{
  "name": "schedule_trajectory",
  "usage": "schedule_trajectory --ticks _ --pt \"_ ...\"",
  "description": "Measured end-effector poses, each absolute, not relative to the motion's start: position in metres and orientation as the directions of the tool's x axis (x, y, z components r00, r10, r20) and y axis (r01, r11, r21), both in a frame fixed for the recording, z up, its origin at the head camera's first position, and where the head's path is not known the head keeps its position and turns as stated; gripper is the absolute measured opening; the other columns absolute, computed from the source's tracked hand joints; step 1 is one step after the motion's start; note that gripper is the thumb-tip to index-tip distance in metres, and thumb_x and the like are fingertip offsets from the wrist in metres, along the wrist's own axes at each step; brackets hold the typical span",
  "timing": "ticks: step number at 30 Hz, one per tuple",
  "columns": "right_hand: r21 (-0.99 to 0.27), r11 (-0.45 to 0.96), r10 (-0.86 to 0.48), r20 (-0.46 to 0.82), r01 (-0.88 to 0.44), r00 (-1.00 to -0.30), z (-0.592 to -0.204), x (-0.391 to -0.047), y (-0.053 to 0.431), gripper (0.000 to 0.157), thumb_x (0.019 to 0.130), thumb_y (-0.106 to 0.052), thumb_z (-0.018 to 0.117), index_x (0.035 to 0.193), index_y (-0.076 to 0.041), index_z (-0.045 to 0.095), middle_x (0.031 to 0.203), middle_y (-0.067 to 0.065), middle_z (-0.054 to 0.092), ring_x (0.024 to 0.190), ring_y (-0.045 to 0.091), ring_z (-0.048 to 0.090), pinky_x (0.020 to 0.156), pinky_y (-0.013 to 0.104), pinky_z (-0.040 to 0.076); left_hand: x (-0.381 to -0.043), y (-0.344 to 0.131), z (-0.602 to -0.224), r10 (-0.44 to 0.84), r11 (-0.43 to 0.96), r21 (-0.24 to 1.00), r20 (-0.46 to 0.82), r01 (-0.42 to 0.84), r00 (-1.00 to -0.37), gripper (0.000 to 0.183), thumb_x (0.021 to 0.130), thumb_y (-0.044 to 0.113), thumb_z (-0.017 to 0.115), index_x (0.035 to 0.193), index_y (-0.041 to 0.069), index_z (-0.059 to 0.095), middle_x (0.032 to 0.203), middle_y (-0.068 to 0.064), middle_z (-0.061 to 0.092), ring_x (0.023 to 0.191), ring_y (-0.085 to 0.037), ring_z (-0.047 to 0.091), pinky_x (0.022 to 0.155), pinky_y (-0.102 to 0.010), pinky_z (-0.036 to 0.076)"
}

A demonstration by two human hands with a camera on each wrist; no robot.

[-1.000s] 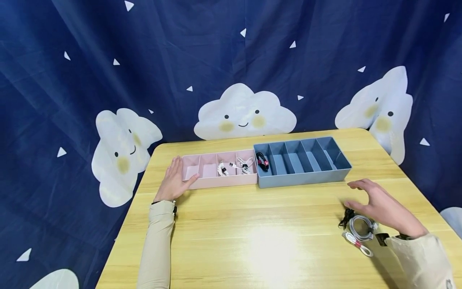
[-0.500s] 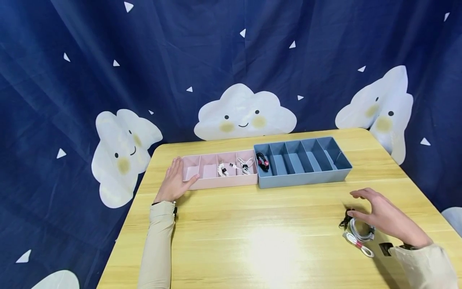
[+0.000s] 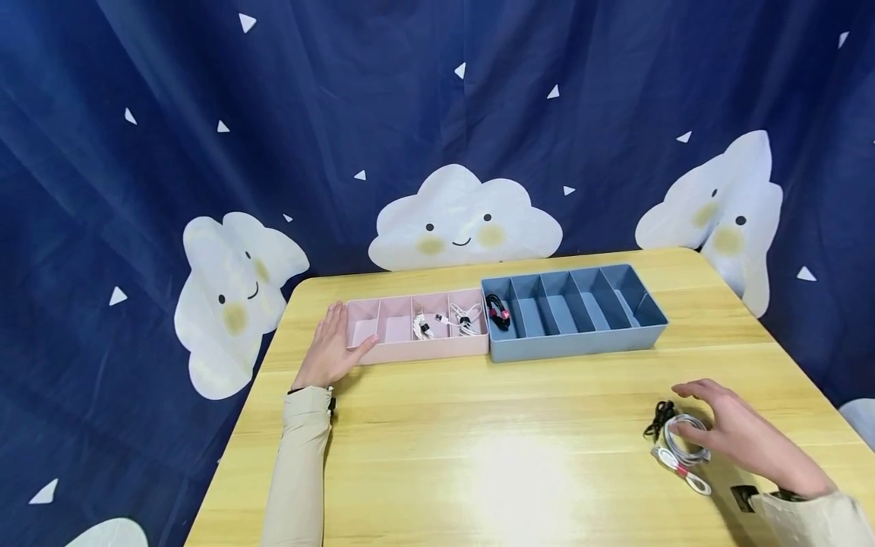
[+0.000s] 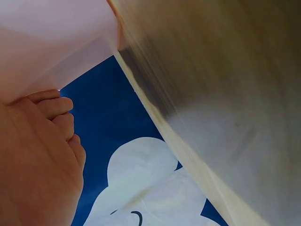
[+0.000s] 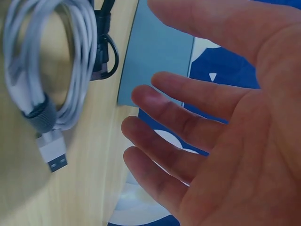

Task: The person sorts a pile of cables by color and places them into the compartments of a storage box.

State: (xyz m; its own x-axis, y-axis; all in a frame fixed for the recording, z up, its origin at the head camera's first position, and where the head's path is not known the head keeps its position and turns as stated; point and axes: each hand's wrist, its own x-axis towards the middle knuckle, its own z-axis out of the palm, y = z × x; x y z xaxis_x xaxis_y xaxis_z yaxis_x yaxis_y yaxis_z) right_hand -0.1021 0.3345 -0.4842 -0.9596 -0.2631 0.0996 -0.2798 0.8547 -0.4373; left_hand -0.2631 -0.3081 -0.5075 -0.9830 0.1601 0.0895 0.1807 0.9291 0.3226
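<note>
My left hand (image 3: 330, 351) rests against the left end of the pink divided box (image 3: 424, 349), thumb along its front wall. In the left wrist view the fingers (image 4: 56, 108) lie by the pink wall. My right hand (image 3: 745, 437) hovers over the loose cables at the right, fingers spread and slightly bent, holding nothing. Beneath it lies a coiled grey USB cable (image 3: 697, 458), seen close in the right wrist view with a dark strap (image 5: 41, 115). Beside it are a bundled black cable (image 3: 660, 418) and a white cable (image 3: 692, 479) with a red tie.
A blue divided box (image 3: 581, 346) adjoins the pink one and has a black cable (image 3: 497, 311) with a red tie in its leftmost compartment. White cables (image 3: 422, 325) lie in two right compartments of the pink box. Behind the wooden table (image 3: 410, 456) hangs a blue curtain (image 3: 307, 76).
My right hand has moved down and slightly right, toward the near side of the table, over the grey cable. The left hand stays at the pink box. The head view has shifted slightly.
</note>
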Motion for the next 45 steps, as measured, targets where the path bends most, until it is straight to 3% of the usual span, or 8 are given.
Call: schedule_trajectory --ticks 5,10,15,23,27,33,38,45 --pt "-0.435 0.859 -0.27 0.067 -0.272 -0.961 -0.488 -0.097 0.336 0.054 0.082 -0.027 0.088 0.122 0.004 0.068 0.12 0.019 0.07 0.108 0.034 0.066 0.076 0.01 0.045 -0.261 -0.309 -0.508 0.159 0.931 0.318 0.09 0.18 -0.983 0.112 0.096 0.077 0.045 0.163 -0.005 0.009 0.174 -0.022 0.006 0.163 -0.04 0.006 0.131 -0.061 0.014" --pt "-0.389 0.867 -0.282 0.129 -0.31 -0.951 -0.493 -0.092 0.336 0.057 0.075 -0.029 0.093 0.118 0.0 0.071 0.115 0.014 0.071 0.1 0.012 0.064 0.073 0.013 0.048 -0.26 -0.309 -0.508 0.158 0.928 0.324 0.097 0.182 -0.983 0.111 0.096 0.075 0.046 0.163 -0.006 0.01 0.174 -0.022 0.005 0.163 -0.039 0.005 0.131 -0.061 0.013" --pt "-0.404 0.873 -0.262 0.086 -0.274 -0.961 -0.496 -0.088 0.337 0.063 0.074 -0.033 0.093 0.12 0.002 0.07 0.117 0.016 0.07 0.1 0.018 0.065 0.073 0.019 0.052 -0.259 -0.309 -0.507 0.157 0.928 0.325 0.103 0.183 -0.982 0.111 0.096 0.074 0.047 0.163 -0.006 0.01 0.174 -0.023 0.006 0.163 -0.04 0.005 0.131 -0.062 0.013" --pt "-0.428 0.851 -0.283 0.117 -0.305 -0.952 -0.505 -0.084 0.337 0.061 0.07 -0.03 0.095 0.115 0.003 0.072 0.114 0.014 0.07 0.096 0.004 0.062 0.071 0.016 0.05 -0.26 -0.308 -0.509 0.155 0.929 0.322 0.108 0.182 -0.982 0.111 0.096 0.076 0.046 0.163 -0.006 0.012 0.174 -0.024 0.009 0.163 -0.04 0.007 0.131 -0.061 0.014" --pt "-0.424 0.858 -0.278 0.093 -0.29 -0.956 -0.507 -0.083 0.336 0.063 0.07 -0.033 0.095 0.116 0.003 0.072 0.113 0.012 0.069 0.096 0.01 0.065 0.071 0.018 0.051 -0.261 -0.308 -0.509 0.158 0.927 0.327 0.109 0.185 -0.981 0.112 0.095 0.076 0.046 0.163 -0.006 0.011 0.174 -0.024 0.008 0.163 -0.04 0.006 0.13 -0.062 0.014" --pt "-0.44 0.869 -0.251 0.001 -0.225 -0.968 -0.505 -0.086 0.334 0.07 0.071 -0.033 0.094 0.121 0.008 0.068 0.116 0.017 0.066 0.1 0.037 0.066 0.073 0.029 0.055 -0.261 -0.308 -0.508 0.153 0.931 0.321 0.096 0.176 -0.984 0.112 0.096 0.076 0.045 0.163 -0.006 0.01 0.174 -0.023 0.005 0.163 -0.04 0.005 0.131 -0.06 0.012" --pt "-0.45 0.87 -0.235 -0.013 -0.204 -0.972 -0.505 -0.086 0.334 0.073 0.07 -0.032 0.095 0.123 0.009 0.067 0.118 0.023 0.063 0.102 0.041 0.065 0.073 0.033 0.056 -0.26 -0.308 -0.508 0.147 0.928 0.329 0.101 0.173 -0.984 0.112 0.096 0.075 0.046 0.163 -0.007 0.011 0.174 -0.023 0.007 0.163 -0.04 0.006 0.131 -0.06 0.014" --pt "-0.411 0.891 -0.2 0.022 -0.191 -0.98 -0.508 -0.082 0.342 0.074 0.065 -0.037 0.097 0.12 0.006 0.069 0.115 0.016 0.065 0.094 0.015 0.061 0.07 0.022 0.05 -0.26 -0.307 -0.509 0.148 0.928 0.329 0.103 0.174 -0.984 0.111 0.096 0.074 0.047 0.162 -0.008 0.012 0.173 -0.024 0.007 0.163 -0.041 0.006 0.131 -0.061 0.012"
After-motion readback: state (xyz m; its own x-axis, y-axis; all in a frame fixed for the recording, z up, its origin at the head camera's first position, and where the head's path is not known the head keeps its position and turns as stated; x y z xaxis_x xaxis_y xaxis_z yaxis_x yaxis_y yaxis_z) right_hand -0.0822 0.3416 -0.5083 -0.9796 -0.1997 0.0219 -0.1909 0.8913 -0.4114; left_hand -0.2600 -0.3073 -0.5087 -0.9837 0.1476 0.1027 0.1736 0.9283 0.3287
